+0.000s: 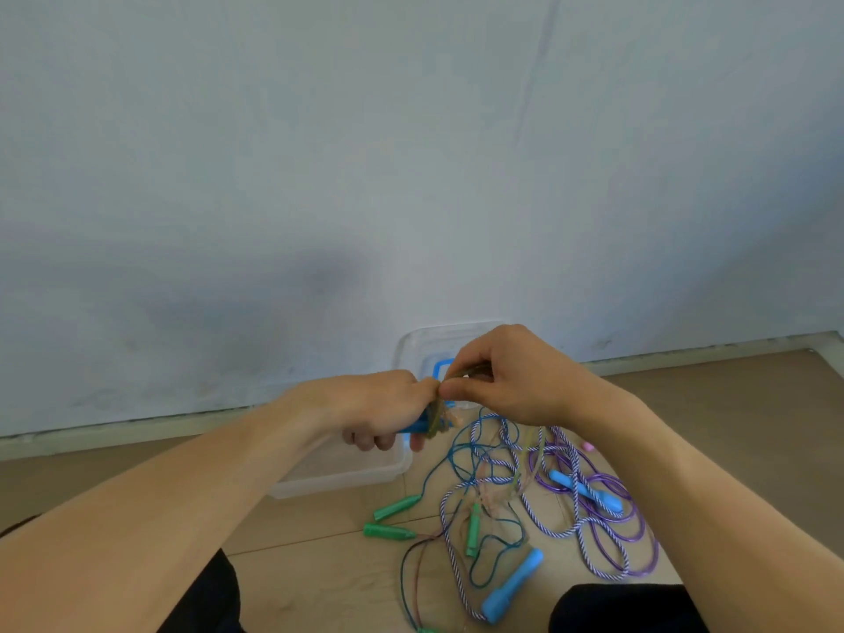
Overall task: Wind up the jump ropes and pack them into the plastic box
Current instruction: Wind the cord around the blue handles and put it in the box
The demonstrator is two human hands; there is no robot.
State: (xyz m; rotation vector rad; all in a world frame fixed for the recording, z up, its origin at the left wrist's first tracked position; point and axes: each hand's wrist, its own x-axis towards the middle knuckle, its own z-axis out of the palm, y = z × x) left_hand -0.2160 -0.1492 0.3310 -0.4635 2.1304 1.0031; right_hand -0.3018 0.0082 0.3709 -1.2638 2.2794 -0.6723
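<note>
Pale wall backs a tiled floor where the left hand (pixel 381 404) grips blue handles (pixel 413 426) and the right hand (pixel 511 379) pinches olive cord (pixel 466 371) over a clear plastic box (pixel 347 472), beside tangled ropes (pixel 548 500).

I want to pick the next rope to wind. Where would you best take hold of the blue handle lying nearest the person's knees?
Probably grip the blue handle round its thicker lower end, coming from above with fingers across its width. It lies flat and slanted on the floor, with the striped rope running off beside it, so the sides look free.
</note>
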